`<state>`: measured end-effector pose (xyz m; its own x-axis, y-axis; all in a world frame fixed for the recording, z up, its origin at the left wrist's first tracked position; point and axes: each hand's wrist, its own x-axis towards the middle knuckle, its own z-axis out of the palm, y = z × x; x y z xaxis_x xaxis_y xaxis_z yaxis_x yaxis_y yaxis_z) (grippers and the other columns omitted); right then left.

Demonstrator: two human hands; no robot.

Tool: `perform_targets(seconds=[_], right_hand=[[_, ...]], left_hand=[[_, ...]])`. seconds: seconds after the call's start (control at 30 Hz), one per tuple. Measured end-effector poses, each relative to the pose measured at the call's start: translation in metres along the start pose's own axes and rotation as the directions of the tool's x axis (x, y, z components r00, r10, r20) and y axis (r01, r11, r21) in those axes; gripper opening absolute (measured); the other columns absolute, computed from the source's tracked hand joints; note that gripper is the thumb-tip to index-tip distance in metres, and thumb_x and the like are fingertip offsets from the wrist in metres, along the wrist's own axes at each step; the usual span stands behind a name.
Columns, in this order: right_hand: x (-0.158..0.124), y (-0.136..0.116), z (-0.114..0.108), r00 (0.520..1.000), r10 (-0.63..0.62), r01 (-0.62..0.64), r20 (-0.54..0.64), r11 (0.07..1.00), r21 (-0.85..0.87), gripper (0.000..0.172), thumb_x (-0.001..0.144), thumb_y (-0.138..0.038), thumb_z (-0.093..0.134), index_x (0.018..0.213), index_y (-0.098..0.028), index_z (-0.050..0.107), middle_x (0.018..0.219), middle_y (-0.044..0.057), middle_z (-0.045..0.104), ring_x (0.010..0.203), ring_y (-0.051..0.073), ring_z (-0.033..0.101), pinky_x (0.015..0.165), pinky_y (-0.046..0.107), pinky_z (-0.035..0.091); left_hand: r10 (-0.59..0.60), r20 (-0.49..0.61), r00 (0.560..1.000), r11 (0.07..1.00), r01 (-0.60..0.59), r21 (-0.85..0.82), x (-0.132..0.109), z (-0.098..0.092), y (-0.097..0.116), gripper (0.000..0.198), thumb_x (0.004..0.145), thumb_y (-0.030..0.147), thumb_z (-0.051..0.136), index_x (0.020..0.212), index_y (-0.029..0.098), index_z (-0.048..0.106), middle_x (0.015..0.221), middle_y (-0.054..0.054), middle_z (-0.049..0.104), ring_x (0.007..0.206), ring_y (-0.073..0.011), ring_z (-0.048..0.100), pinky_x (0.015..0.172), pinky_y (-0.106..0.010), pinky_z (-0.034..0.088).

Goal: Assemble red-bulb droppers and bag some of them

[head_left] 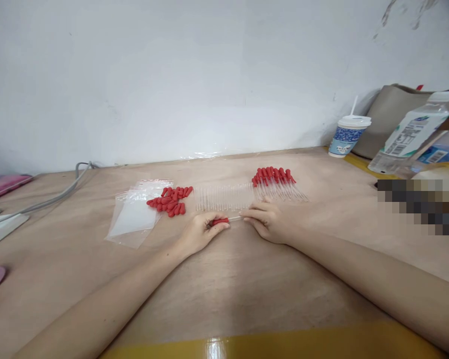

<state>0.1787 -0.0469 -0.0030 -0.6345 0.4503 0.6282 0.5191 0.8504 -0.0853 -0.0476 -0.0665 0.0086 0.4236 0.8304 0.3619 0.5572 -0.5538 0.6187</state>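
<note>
Just in front of the tube row [224,197], left fingers [219,229] clamp red bulb [220,221], right fingers [255,214] clear tube [234,218]; likely joining step, calling for steady alignment

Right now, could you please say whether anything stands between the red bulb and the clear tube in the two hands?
Nothing visible does: the red bulb in the left hand appears to meet the clear tube in the right hand.

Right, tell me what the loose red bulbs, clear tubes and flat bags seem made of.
Loose red bulbs: probably rubber or soft plastic; opaque, evenly coloured, mostly matte.
Clear tubes: glass or hard plastic, the picture doesn't settle which; see-through and smooth, with bright glints.
Flat bags: likely thin plastic film; glossy and translucent, with shiny creases.
</note>
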Motion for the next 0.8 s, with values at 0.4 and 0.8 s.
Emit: perform_targets(seconds=[0.4, 0.8], right_hand=[[0.004, -0.004, -0.005, 0.997, 0.081, -0.080, 0.000, 0.990, 0.112, 0.021, 0.090, -0.021, 0.037, 0.081, -0.016, 0.056, 0.074, 0.005, 0.058, 0.068, 0.015, 0.051, 0.064, 0.028, 0.038], [0.005, -0.010, 0.001, 0.998, 0.055, -0.058, 0.040, 0.995, 0.075, 0.028, 0.091, -0.025, 0.036, 0.078, -0.016, 0.058, 0.068, 0.005, 0.058, 0.063, 0.014, 0.049, 0.062, 0.027, 0.036]], left_hand=[[0.042, -0.045, 0.998, 0.999, -0.044, -0.030, 0.001, -0.003, 0.002, 0.018, 0.083, 0.030, 0.056, 0.088, 0.016, 0.067, 0.085, -0.005, 0.070, 0.074, -0.0158, 0.063, 0.065, -0.026, 0.051], [0.072, 0.014, 0.997, 0.997, -0.072, -0.004, -0.001, -0.003, 0.004, 0.015, 0.081, 0.028, 0.057, 0.084, 0.017, 0.067, 0.081, -0.004, 0.069, 0.070, -0.0145, 0.062, 0.061, -0.025, 0.049]])
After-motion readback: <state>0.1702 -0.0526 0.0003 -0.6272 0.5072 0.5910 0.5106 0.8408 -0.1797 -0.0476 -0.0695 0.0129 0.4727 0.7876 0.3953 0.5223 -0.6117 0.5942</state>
